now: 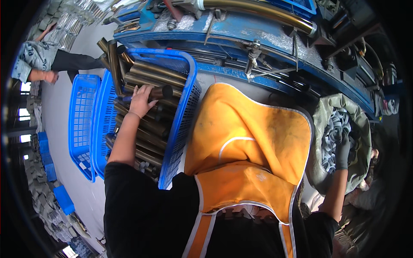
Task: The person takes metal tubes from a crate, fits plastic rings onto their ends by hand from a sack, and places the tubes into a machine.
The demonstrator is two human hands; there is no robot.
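My left hand [141, 102] is bare and closed over a dark bronze-coloured metal tube [161, 92], close to its round end. That tube lies on top of several similar tubes [148, 125] in a blue plastic basket [192, 71]. On the other side, my right hand [342, 151] wears a grey glove and reaches into an open green-grey sack [319, 172]. Many small silvery metal rings [332, 136] fill the sack around it. The right fingers look drawn together among the rings; what they hold, if anything, is hidden.
An orange apron [254, 129] covers my lap between basket and sack. Ahead stands a blue metal workbench [241, 28] bearing a long bronze tube [262, 9] and fittings. Another blue basket [81, 124] is at left, with a person [41, 64] beyond it.
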